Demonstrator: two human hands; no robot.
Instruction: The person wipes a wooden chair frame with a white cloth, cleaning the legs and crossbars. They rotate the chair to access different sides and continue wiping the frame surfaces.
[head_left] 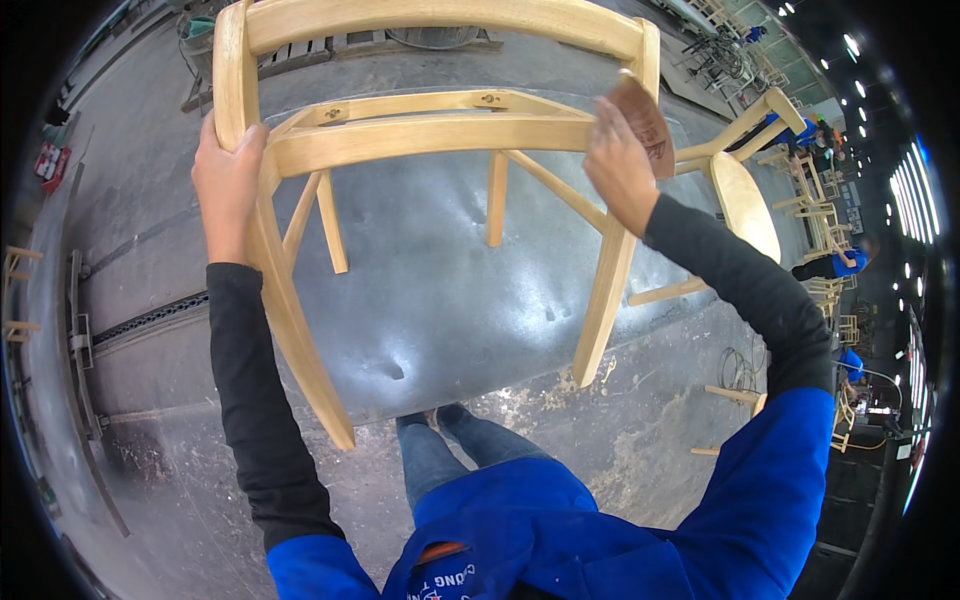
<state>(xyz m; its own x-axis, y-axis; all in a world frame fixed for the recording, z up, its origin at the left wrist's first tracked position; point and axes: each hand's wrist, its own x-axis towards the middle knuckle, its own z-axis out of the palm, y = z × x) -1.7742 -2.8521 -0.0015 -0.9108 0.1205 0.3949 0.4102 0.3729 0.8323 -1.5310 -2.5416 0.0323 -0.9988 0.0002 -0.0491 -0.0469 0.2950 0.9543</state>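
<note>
Above a dented metal worktable [440, 300] in a furniture workshop, an unfinished wooden chair frame [430, 130] is held upended, the left hand [226, 180] clamped round one leg. The right hand [620, 165] pinches brown sandpaper [642, 122] (a worn sheet) against the opposite leg; sanding looks underway, and the next stroke likely needs that steadying grip.

Pale wooden chair frame [430, 130] held tilted, legs toward the person, brown sandpaper [645, 122] against its leg.

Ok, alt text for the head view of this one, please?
A person holds a bare wooden chair frame up over a grey metal table, the left hand gripping a leg and the right hand pressing a brown sandpaper sheet against the opposite post. Another chair frame stands to the right.
</note>
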